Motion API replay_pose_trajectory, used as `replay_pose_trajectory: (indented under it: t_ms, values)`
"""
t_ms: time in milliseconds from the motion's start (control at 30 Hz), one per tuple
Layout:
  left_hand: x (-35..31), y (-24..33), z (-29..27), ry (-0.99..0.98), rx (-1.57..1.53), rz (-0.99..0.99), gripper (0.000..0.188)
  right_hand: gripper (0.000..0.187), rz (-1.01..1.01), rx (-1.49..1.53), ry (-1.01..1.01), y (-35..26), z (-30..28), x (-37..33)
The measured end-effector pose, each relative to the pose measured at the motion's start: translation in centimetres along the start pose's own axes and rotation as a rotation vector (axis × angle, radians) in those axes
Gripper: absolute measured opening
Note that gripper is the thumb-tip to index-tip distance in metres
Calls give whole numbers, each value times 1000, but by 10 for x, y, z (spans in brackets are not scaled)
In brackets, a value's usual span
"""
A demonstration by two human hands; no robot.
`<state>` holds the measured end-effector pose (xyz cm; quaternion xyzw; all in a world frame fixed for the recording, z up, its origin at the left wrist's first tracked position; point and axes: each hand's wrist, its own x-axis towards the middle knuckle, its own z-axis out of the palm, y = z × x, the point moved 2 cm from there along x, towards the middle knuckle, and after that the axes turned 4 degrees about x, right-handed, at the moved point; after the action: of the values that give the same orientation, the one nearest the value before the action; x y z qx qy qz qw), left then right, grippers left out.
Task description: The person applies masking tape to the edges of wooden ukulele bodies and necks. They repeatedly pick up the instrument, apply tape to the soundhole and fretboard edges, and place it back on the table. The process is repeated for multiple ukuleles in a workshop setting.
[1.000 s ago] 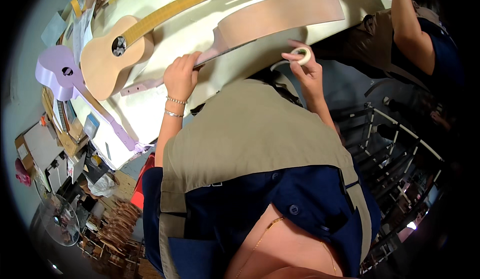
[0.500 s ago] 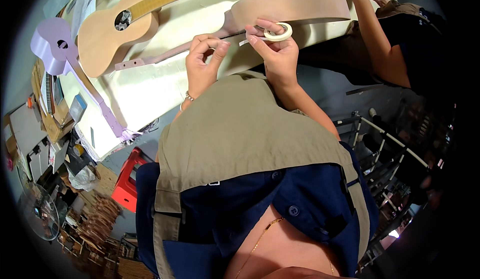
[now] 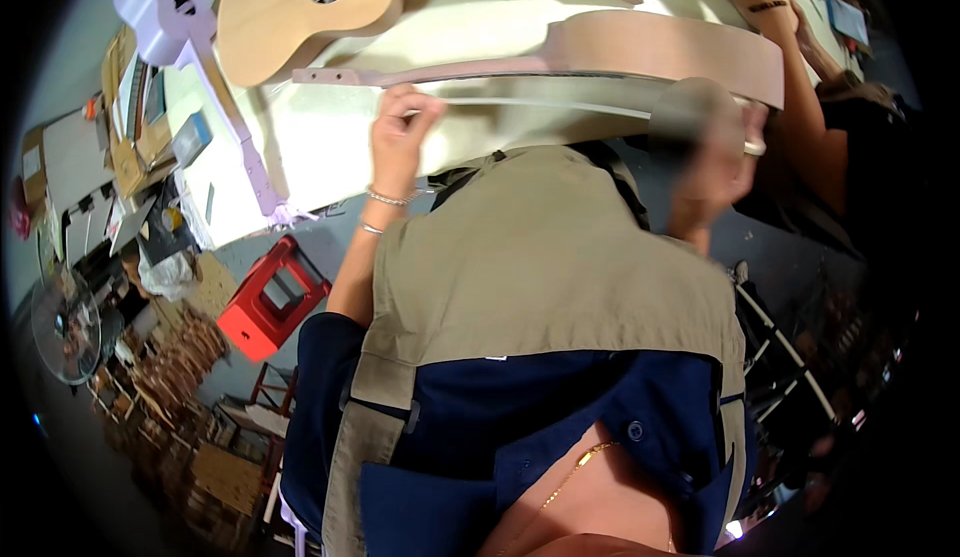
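Note:
A strip of pale tape (image 3: 545, 105) is stretched nearly level between my hands, along the near side of an unpainted guitar (image 3: 670, 52) lying on the table with its neck to the left. My left hand (image 3: 398, 147) pinches the strip's left end by the tip of the guitar's neck. My right hand (image 3: 712, 177), smeared by motion, is near the guitar body's lower right end, holding the roll of tape (image 3: 755, 147), of which only a small part shows. A blurred grey-brown patch hides part of that hand and the strip's right end.
Beyond lies a second unpainted guitar (image 3: 270, 17) with a yellowish fretboard, and at left a small lilac ukulele (image 3: 170, 12). A co-worker's arm (image 3: 800, 97) reaches onto the pale table (image 3: 330, 152) at right. A red stool (image 3: 270, 302) stands on the floor at left.
My right hand has moved right with the roll, away from my left hand, and a long strip now spans between them. The whole view has shifted, so the guitars appear farther right and the stool shows more.

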<state>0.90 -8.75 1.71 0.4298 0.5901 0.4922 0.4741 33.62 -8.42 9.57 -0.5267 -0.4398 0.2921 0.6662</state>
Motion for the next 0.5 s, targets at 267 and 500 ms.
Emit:
replay_pose_trajectory:
  t_ms: [267,500]
  values:
    - [27,-37,-73,-49,-157,-388,18,65,48,-90,38,54,-88,84]
    - [31,-39,-70,-2,-76,-409,23,72,74,-87,64,77,-100,87]
